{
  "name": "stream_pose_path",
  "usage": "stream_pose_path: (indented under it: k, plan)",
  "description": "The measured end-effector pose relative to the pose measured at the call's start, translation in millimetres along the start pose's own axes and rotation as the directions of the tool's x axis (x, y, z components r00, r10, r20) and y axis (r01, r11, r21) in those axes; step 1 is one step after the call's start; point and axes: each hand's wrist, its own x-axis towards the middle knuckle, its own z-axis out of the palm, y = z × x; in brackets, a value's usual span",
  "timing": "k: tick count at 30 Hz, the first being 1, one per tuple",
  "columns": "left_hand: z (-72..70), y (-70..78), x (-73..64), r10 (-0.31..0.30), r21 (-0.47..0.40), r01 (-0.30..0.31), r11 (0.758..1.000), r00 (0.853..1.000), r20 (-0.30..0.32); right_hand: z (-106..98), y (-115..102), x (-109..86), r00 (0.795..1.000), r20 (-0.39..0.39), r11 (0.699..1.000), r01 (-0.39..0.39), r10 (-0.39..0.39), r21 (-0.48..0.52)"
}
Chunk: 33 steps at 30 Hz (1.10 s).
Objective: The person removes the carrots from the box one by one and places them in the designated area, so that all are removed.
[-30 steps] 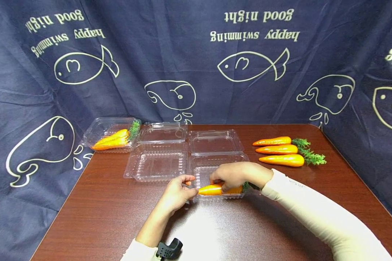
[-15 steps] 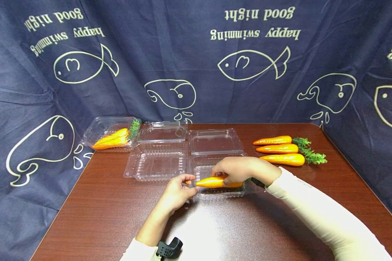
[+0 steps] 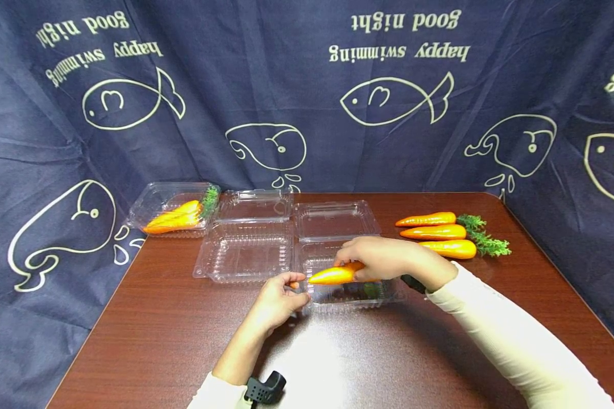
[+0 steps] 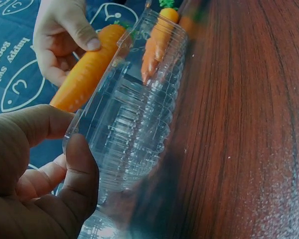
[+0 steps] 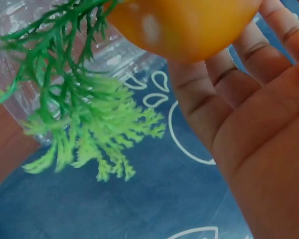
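My right hand [image 3: 389, 255] grips an orange carrot [image 3: 332, 276] with green leaves, held above the front-right clear plastic container [image 3: 337, 308]. The carrot lies level, its tip pointing left; the hand covers its thick end in the head view. In the right wrist view the leafy top [image 5: 84, 109] hangs free past the palm. With thumb and index finger my left hand [image 3: 278, 298] pinches the near-left corner of that container's rim, plainly seen in the left wrist view. The container's lid [image 3: 337, 220] lies folded back behind it.
Three more carrots [image 3: 435, 232] lie side by side on the brown table [image 3: 184, 352] at the right. A second open clear container [image 3: 248, 255] stands left of the first. At the far left another container [image 3: 153, 196] holds carrots. A blue printed cloth [image 3: 307, 68] hangs behind.
My right hand has lifted the carrot from the front of the container up and away towards the back. The left hand stays at the container's corner.
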Motion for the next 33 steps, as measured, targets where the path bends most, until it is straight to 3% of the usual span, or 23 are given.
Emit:
stream_pose_path:
  k: [4,15,33]
  plan:
    - [-0.5,0.4,-0.1,0.000,0.011,0.000,1.000,1.000,-0.002,-3,0,-5.1,0.999,-0.039,1.000,0.018,-0.019,-0.014]
    - [-0.4,0.6,-0.4,-0.003,0.017,0.003,1.000,1.000,-0.001,-8,9,-25.1,0.993,-0.112,0.999,-0.040,0.041,0.011]
    - [0.1,1.0,-0.4,-0.007,0.006,0.007,1.000,1.000,0.001,-1,32,-75.9,0.968,-0.205,0.989,-0.138,0.145,0.050]
